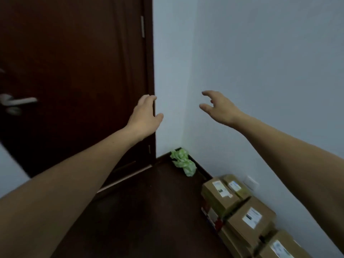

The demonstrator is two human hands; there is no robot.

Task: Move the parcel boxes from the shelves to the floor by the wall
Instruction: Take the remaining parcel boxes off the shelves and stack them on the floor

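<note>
— What is gripped by the hands?

— Nothing is gripped. The left hand (144,116), at the centre of the frame, is seen from the back, with the fingers loosely curved and the thumb spread to the right. The right hand (218,108), just right of centre, is held wide, with the fingers bent like a claw and the thumb pointed left. Both are empty, and a clear gap is kept between them.

— How are the arms set?

— The left forearm (83,164) is stretched up from the lower left corner, and the right forearm (279,146) from the right edge. The left hand is seen against the edge of the dark brown door (74,71), the right against the pale wall (260,62). Whether either surface is touched cannot be told.

— And the parcel boxes?

— The brown parcel boxes (249,218), marked with white labels, are stacked on the dark floor (139,211) against the wall at the lower right, well below the right forearm. A white socket plate (251,182) is seen on the wall just behind them. A crumpled green bag (183,162) is found in the corner at lower centre, and a silver door handle (18,102) is seen blurred at the left edge.
</note>
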